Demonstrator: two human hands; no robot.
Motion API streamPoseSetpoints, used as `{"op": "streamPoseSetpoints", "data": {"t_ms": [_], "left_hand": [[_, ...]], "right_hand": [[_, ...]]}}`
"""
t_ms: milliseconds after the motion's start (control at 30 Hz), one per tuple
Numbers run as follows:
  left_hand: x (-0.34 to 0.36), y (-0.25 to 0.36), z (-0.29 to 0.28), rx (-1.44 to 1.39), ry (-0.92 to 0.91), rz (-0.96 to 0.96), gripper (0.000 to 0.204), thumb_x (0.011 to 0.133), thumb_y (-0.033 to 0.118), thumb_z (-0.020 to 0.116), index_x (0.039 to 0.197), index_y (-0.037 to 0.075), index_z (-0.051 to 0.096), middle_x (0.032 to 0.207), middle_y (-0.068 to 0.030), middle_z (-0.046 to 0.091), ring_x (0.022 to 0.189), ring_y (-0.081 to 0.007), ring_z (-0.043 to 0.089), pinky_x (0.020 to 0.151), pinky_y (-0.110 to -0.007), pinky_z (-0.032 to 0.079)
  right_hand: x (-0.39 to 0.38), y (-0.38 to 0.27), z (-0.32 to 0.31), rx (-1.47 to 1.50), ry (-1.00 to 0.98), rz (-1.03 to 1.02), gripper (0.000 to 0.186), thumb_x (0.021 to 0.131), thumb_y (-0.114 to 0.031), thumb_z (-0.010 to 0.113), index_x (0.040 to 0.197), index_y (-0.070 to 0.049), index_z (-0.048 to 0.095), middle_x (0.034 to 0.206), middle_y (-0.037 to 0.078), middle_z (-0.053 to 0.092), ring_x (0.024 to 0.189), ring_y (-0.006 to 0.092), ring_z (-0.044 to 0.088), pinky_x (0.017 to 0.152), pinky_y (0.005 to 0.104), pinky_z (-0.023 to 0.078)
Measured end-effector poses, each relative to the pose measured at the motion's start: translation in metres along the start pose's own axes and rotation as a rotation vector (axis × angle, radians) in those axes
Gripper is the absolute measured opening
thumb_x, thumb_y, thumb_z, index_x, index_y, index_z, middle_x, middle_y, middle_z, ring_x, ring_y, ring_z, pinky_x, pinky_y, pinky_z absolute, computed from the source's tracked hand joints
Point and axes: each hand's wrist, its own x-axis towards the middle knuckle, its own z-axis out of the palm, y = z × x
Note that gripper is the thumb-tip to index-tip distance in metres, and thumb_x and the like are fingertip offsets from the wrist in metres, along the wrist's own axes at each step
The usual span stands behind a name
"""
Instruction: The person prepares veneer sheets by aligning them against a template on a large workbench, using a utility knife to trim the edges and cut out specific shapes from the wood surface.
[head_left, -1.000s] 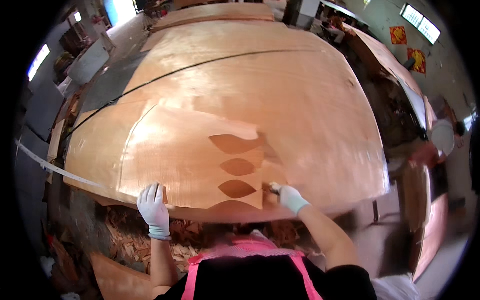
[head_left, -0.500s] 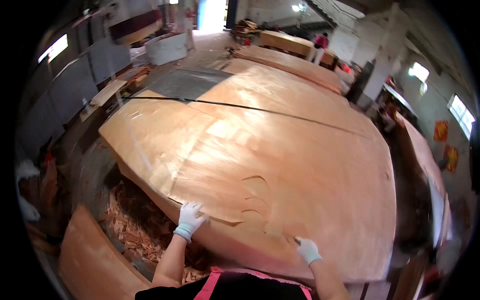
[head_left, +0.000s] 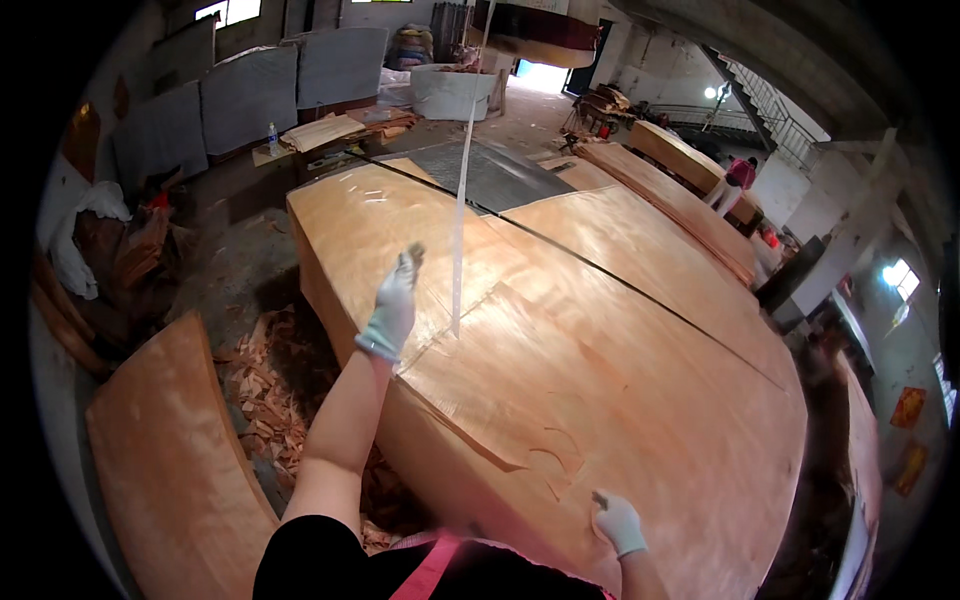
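A broad stack topped with thin wood veneer sheets (head_left: 600, 360) fills the middle. My left hand (head_left: 397, 300), in a white glove with greyed fingertips, is held over the stack's left edge, its fingers stretched out and nothing seen in them. Low on the right, my gloved right hand (head_left: 620, 525) is closed by the sheet's surface. Something dark shows at its fingertips; I cannot tell whether it is a small tool or soiled glove. Just left of that hand lie curved slits and a torn veneer flap (head_left: 555, 462). A loose sheet edge runs along the near left side.
A thin black strip (head_left: 580, 255) crosses the stack, and a pale strip (head_left: 462, 190) hangs down over it. Wood scraps (head_left: 270, 390) litter the floor beside a curved panel (head_left: 170, 450). Another person (head_left: 738, 180) stands at the far right near more stacks.
My left hand has left the near sheet edge and gone up and forward. My right hand stays low by the slits. The view has swung left.
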Motion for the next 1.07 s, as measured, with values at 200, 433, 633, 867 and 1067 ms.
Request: {"op": "streamPoseSetpoints", "data": {"t_ms": [200, 433, 633, 867, 1067], "left_hand": [[0.014, 0.001, 0.033, -0.016, -0.592, -0.252, 0.049, 0.107, 0.034, 0.042, 0.132, -0.007, 0.054, 0.149, -0.0208, 0.045, 0.139, -0.0278, 0.042, 0.121, -0.037, 0.021], [-0.046, 0.068, 0.034, 0.084, -0.696, -0.149, 0.019, 0.091, 0.018, 0.072, 0.102, 0.002, 0.074, 0.143, -0.0192, 0.053, 0.139, -0.0279, 0.042, 0.113, -0.04, 0.031], [-0.069, 0.104, 0.054, 0.316, -0.626, -0.045, 0.015, 0.091, 0.01, 0.071, 0.102, 0.002, 0.076, 0.141, -0.0177, 0.055, 0.138, -0.0271, 0.042, 0.11, -0.038, 0.036], [-0.066, 0.108, 0.062, 0.376, -0.728, 0.048, 0.016, 0.089, 0.008, 0.072, 0.103, 0.001, 0.076, 0.135, -0.0166, 0.059, 0.137, -0.0265, 0.044, 0.11, -0.038, 0.036], [-0.059, 0.094, 0.052, 0.594, -0.577, 0.203, 0.012, 0.085, 0.009, 0.074, 0.094, 0.002, 0.077, 0.133, -0.0166, 0.06, 0.119, -0.0234, 0.058, 0.101, -0.032, 0.045]], "right_hand": [[0.033, -0.082, 0.024, 0.365, -0.033, -0.194, 0.046, 0.089, 0.003, 0.046, 0.132, -0.006, 0.062, 0.115, 0.011, 0.073, 0.097, 0.0161, 0.07, 0.086, 0.0279, 0.053], [0.054, -0.13, 0.026, 0.65, -0.014, -0.338, 0.045, 0.091, 0.009, 0.042, 0.131, -0.001, 0.061, 0.116, 0.011, 0.071, 0.085, 0.0141, 0.068, 0.08, 0.0273, 0.054], [0.096, -0.259, -0.031, 0.784, 0.181, -0.681, 0.037, 0.095, -0.01, 0.065, 0.131, -0.001, 0.06, 0.086, 0.006, 0.065, 0.074, 0.0104, 0.059, 0.071, 0.0255, 0.051], [0.111, -0.348, -0.051, 0.869, 0.152, -0.797, 0.024, 0.093, -0.022, 0.073, 0.102, 0.0, 0.068, 0.065, -0.002, 0.052, 0.061, 0.0067, 0.042, 0.054, 0.0285, 0.038], [0.095, -0.343, -0.045, 0.79, 0.271, -0.911, 0.012, 0.095, -0.015, 0.068, 0.093, -0.004, 0.069, 0.071, 0.0, 0.059, 0.064, 0.0064, 0.051, 0.058, 0.0244, 0.044]]}}
